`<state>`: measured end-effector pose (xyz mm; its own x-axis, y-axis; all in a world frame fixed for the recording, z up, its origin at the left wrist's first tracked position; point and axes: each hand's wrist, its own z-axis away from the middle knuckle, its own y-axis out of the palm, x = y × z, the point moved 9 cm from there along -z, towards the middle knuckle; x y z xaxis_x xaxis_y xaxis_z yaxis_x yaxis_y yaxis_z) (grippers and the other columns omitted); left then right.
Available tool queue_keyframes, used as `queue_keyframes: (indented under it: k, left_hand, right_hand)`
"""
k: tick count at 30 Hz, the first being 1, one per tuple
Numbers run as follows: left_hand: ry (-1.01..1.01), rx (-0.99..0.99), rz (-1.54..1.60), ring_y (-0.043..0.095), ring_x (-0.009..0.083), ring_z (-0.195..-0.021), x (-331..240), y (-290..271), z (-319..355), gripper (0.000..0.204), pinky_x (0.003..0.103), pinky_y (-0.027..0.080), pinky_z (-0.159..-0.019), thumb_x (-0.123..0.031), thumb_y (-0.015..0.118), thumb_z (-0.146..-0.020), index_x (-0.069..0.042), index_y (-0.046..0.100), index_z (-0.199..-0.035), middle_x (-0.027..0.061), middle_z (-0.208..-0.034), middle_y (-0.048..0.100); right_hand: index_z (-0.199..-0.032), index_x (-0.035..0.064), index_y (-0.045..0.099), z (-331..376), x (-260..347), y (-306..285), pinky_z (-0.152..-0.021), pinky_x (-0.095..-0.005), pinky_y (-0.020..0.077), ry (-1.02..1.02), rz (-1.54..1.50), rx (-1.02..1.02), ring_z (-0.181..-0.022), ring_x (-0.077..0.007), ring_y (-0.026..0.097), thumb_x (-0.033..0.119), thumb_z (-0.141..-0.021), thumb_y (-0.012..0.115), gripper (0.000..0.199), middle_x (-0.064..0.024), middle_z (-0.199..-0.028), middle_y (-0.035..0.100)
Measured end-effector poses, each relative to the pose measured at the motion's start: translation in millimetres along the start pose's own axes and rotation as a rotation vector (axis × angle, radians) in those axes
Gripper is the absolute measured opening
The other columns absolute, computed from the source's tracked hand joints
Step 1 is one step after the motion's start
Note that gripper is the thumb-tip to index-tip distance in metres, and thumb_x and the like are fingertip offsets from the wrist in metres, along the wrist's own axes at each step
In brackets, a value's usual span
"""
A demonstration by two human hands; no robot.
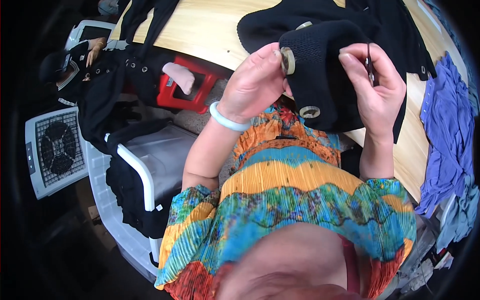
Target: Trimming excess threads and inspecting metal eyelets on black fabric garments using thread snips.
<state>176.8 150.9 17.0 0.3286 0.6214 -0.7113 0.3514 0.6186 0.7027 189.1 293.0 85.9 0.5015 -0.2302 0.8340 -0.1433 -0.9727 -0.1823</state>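
A black knitted garment (332,70) hangs between my hands at the table's near edge. My left hand (252,85), with a pale bangle on the wrist, pinches its edge at a large round button (288,61). Below that, another big button (310,112) shows on the same edge, and a third button (304,25) lies above. My right hand (379,95) is closed around a slim dark metal tool (370,65) that looks like small thread snips. It is beside the right part of the garment; the tool's tip is hard to make out.
More black garments lie on the wooden table (200,30). Purple clothing (447,130) hangs at the right edge. To the left are a red stool (202,102) with a light-coloured sock, a white plastic tub (102,185) with black clothes, a fan (57,147) and a co-worker.
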Motion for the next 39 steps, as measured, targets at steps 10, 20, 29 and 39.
queue_keyframes:
  k: [10,20,29,39]
  left_hand:
    - [0.016,0.129,0.227,0.05,0.0172,-0.105,2,-2,4,0.039,0.032,0.04,-0.09,-0.024,0.044,-0.09,-0.003,0.039,-0.122,0.0082,-0.115,0.052]
    - [0.066,0.18,-0.079,0.055,0.0123,-0.09,-6,-1,7,0.03,0.026,0.044,-0.08,-0.017,0.049,-0.088,-0.001,0.047,-0.113,0.0053,-0.1,0.057]
    - [0.04,0.155,-0.736,0.052,0.0102,-0.089,-13,5,9,0.022,0.023,0.042,-0.079,-0.004,0.045,-0.085,0.006,0.05,-0.104,0.0069,-0.098,0.056]
    - [0.18,-0.223,-0.755,0.039,-0.0008,-0.055,-6,-18,-4,0.008,0.016,0.03,-0.047,-0.007,0.054,-0.08,-0.001,0.053,-0.076,-0.0061,-0.062,0.047]
  right_hand:
    - [-0.08,-0.0009,0.058,10,11,9,-0.053,-0.018,0.0403,-0.053,0.003,0.062,-0.061,-0.0074,0.053,-0.007,-0.066,0.066,0.017,-0.0036,-0.07,0.056]
    - [-0.081,-0.0013,0.058,10,10,10,-0.053,-0.0182,0.0403,-0.06,0.055,0.091,-0.061,-0.0081,0.053,-0.008,-0.065,0.065,0.018,-0.0043,-0.07,0.056]
    - [-0.083,-0.0015,0.059,5,10,9,-0.055,-0.0182,0.0416,-0.061,0.045,0.086,-0.062,-0.0086,0.054,-0.006,-0.068,0.065,0.017,-0.0046,-0.071,0.056]
    - [-0.095,0.0025,0.056,26,-30,39,-0.063,-0.0216,0.0463,0.182,-0.015,0.158,-0.07,-0.0099,0.057,0.004,-0.07,0.068,0.028,-0.0054,-0.08,0.06]
